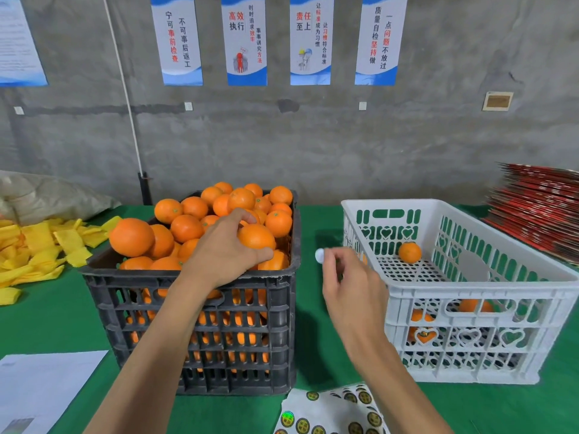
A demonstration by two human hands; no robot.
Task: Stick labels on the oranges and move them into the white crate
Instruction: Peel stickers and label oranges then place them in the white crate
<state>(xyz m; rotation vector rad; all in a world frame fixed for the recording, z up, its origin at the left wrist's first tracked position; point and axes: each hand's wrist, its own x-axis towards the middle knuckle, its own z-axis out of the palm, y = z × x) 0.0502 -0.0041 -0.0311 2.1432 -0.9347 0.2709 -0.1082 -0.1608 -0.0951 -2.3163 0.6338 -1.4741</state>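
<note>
A black crate (194, 308) in the middle of the table is heaped with oranges. My left hand (225, 245) reaches over its near rim and grips one orange (257, 236) at the right side of the heap. My right hand (351, 283) hovers between the two crates and pinches a small round label (320, 255), its white back toward me. The white crate (470, 283) stands at the right with one orange (409, 252) on its floor at the back and two more seen through its front wall. A label sheet (332, 411) lies at the near edge.
Yellow foam sleeves (40, 245) are scattered on the green table at the left, beside a grey bag. A white paper (40, 389) lies at the near left. A stack of red cartons (539, 211) sits behind the white crate. A concrete wall with posters is behind.
</note>
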